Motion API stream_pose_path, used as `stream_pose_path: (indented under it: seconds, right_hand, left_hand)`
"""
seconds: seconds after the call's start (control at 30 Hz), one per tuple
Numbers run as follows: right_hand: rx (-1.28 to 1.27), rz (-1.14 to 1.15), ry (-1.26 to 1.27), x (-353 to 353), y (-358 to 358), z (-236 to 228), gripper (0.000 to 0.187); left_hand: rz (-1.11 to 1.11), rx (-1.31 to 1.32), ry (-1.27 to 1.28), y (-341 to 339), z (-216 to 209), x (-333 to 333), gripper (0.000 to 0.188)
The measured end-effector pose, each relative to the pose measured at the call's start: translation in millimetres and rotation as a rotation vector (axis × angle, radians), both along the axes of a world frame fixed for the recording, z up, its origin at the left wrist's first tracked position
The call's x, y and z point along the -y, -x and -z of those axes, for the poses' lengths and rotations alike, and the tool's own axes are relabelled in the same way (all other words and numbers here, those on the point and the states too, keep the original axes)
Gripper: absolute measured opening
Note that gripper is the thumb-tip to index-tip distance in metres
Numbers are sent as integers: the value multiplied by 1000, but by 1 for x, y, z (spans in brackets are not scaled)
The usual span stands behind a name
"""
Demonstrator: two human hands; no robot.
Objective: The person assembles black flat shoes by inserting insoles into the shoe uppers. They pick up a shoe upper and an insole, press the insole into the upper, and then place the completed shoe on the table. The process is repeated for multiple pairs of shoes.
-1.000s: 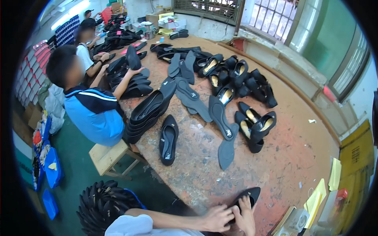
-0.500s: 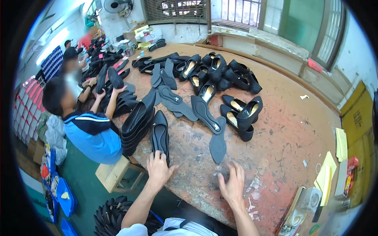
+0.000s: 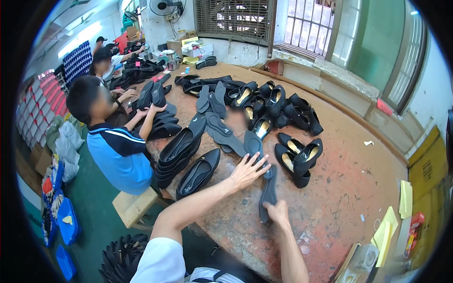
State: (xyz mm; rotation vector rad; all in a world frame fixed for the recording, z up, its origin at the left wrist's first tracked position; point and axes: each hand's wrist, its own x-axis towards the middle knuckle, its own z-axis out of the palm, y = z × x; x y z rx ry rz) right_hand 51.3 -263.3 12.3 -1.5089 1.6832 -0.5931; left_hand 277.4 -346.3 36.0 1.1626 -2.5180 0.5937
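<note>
My right hand [image 3: 277, 212] pinches the near end of a dark grey insole [image 3: 269, 188] on the worktable. With fingers spread, my left hand [image 3: 248, 170] reaches across in front of me, its fingertips on the insoles at the far end of that one. More loose insoles [image 3: 225, 137] overlap in a line beyond the left hand. Left of that hand a single black flat shoe [image 3: 199, 174] rests on the table with an insole inside. Beside it leans a nested stack of black shoes [image 3: 177, 153].
Black shoes with pale linings [image 3: 302, 158] lie to the right of the insoles, with a larger pile [image 3: 278, 104] behind. A co-worker in a blue shirt [image 3: 118, 158] holds shoes at the left edge. Yellow paper sheets [image 3: 386, 231] lie at the right.
My left hand has left the single shoe and moved right to the insoles; that shoe now lies tilted. My right hand has closed on an insole. The view has shifted.
</note>
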Motion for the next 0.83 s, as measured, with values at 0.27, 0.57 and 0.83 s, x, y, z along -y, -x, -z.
stream_pose_path:
  seconds: [0.27, 0.57, 0.83]
  right_hand:
    - [-404, 78, 330, -121, 102, -25, 58]
    - [-673, -71, 258, -128, 92, -7, 82]
    - [-645, -41, 303, -117, 98, 0, 82]
  left_hand:
    - [5, 87, -475, 8, -31, 38, 41]
    - [-421, -584, -182, -31, -36, 215, 33]
    - [-493, -557, -249, -39, -11, 305, 78]
